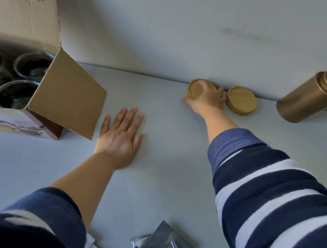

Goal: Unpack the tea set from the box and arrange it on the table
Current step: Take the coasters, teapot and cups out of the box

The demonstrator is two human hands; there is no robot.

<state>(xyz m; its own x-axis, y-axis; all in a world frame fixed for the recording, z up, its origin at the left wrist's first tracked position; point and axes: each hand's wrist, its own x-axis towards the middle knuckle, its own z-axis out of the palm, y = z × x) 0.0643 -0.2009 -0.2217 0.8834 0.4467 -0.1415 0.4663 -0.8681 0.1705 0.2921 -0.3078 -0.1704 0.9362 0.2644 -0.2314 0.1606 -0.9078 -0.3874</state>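
The right hand (206, 99) grips a wooden coaster (197, 88) at the far edge of the worktop (165, 145), a second coaster (241, 100) touching its fingers. The left hand (119, 138) lies flat and open beside the box (42, 93), with glass cups (31, 63) inside.

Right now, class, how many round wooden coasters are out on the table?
2, at the table's far edge: one coaster under the right hand, the other coaster just right of it. More may be hidden.
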